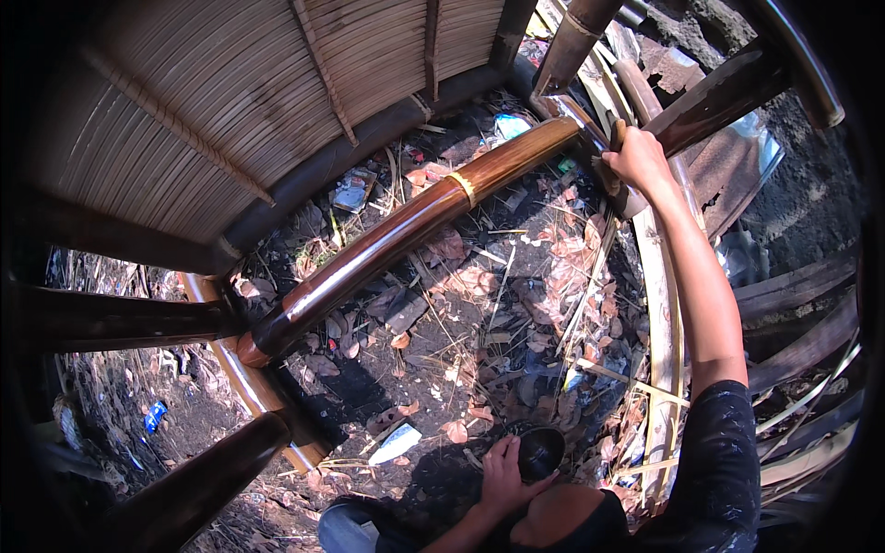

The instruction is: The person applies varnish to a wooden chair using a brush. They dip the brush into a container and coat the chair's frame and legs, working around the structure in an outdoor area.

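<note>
My right hand (pixel 638 164), arm stretched far forward, is closed around a short brown-handled tool (pixel 617 135) at the right-hand end of a bamboo frame. Its working end is hidden by the hand and the pole beside it. Just left of that hand, a glossy brown bamboo rail (pixel 406 226) runs slantwise across to the lower left. Low in the view, close to my body, my left hand (pixel 505 477) curls around a round black container (pixel 541 452). What is inside the container is too dark to make out.
A slatted bamboo panel (pixel 230 88) stands beyond the rail. Dark bamboo legs (pixel 203 475) jut out at the left, and another dark pole (pixel 724 97) at the upper right. Split bamboo strips (pixel 662 369) lie on the right. Dry leaves (pixel 466 281) and litter cover the ground.
</note>
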